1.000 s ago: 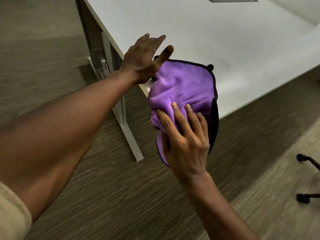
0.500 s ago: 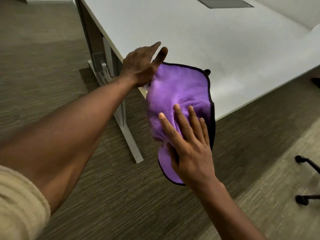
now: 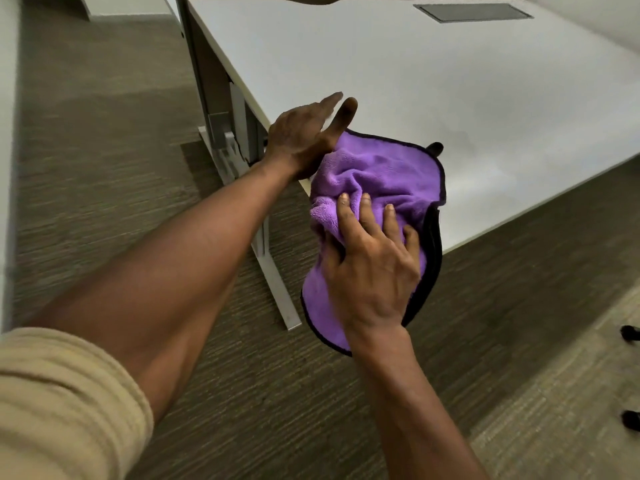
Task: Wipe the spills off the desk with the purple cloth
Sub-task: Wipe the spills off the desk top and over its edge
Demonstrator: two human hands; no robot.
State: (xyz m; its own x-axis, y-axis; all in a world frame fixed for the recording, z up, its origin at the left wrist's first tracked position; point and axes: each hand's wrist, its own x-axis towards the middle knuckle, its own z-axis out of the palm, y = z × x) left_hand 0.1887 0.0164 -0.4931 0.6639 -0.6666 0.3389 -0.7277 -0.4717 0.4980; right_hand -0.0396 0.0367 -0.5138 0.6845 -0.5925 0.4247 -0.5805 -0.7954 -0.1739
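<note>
A purple cloth [image 3: 381, 174] with a black hem hangs over the near corner of the white desk [image 3: 450, 81], partly on the top and partly drooping below the edge. My right hand [image 3: 374, 258] grips the bunched middle of the cloth, fingers spread over it and thumb tucked under. At the cloth's upper left edge my left hand [image 3: 308, 136] is held flat with straight fingers, its heel touching the fabric at the desk corner. No spill is plainly visible on the desk; a faint dull patch shows right of the cloth.
A grey metal desk leg [image 3: 266, 237] stands on brown carpet under the corner. A grey cable hatch [image 3: 472, 12] sits in the desk's far side. Black chair casters [image 3: 630, 332] show at the right edge.
My right hand has gathered the cloth, bunching it upward toward the desk corner. My left hand's fingers have closed together and stayed at the cloth's upper edge.
</note>
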